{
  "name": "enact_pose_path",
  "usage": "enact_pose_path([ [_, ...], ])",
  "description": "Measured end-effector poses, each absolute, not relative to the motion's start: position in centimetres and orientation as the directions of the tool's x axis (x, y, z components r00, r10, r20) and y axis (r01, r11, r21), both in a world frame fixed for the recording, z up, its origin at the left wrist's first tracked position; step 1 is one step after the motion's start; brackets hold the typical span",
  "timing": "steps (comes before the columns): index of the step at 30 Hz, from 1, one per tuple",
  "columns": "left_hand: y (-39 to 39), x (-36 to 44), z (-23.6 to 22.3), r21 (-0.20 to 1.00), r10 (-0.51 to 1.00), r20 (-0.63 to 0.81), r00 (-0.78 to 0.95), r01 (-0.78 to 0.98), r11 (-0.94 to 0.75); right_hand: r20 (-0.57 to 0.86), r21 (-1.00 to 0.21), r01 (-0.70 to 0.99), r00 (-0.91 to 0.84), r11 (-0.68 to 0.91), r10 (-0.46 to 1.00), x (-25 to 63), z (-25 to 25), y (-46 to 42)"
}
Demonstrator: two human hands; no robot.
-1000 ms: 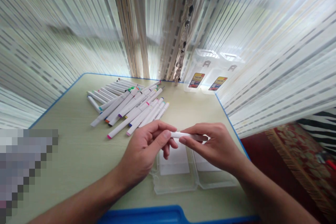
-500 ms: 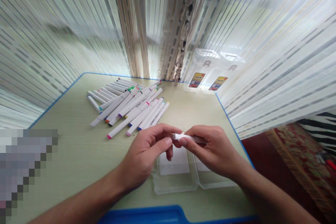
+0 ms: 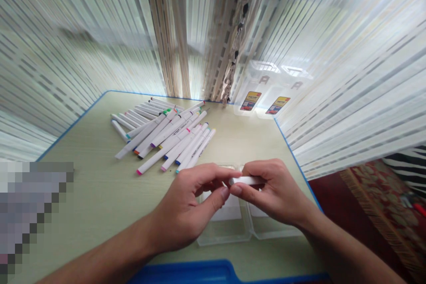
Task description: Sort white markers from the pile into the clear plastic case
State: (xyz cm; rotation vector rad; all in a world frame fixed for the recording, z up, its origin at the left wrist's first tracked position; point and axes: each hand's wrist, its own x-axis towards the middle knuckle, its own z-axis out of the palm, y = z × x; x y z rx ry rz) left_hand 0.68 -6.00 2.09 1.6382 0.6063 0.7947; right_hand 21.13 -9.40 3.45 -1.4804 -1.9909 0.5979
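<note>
A white marker [image 3: 246, 180] lies level between my hands, held mainly by my right hand [image 3: 273, 191], whose thumb and fingers wrap its far end. My left hand [image 3: 189, 206] pinches the marker's near tip between thumb and index finger. Below both hands sits a clear plastic tray [image 3: 223, 230] with white paper inside, partly hidden by my fingers. Several white markers with coloured ends lie in a loose pile [image 3: 163, 135] to the left of my hands, out of their reach by a short gap.
The pale green table [image 3: 83, 151] has a blue edge and meets sheer striped curtains at the back and right. Clear plastic cases [image 3: 262, 91] with yellow labels stand behind them at the back right. A blue object [image 3: 179, 273] sits at the near edge; a patterned rug [image 3: 372, 199] lies beyond the right edge.
Both hands have moved slightly right and closer together. The white marker now lies further right and looks shorter between them. The pile has not visibly moved.
</note>
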Motion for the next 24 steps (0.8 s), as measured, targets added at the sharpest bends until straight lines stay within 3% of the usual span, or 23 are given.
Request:
enact_pose_path([
  [11,-6.38,0.94,1.9,0.956,0.741,0.227,0.632,0.0,-0.294,0.135,-0.676,0.69,-0.232,0.261,0.963,21.24,3.49,-9.46],
  [18,-6.36,0.96,1.68,0.964,0.769,0.197,0.608,0.022,-0.264,0.135,-0.663,0.7,-0.237,0.266,0.962,21.09,3.64,-9.44],
  [24,-6.18,0.89,1.52,0.975,0.81,0.177,0.559,0.013,-0.222,0.08,-0.722,0.657,-0.231,0.216,0.97,21.23,3.75,-9.47],
])
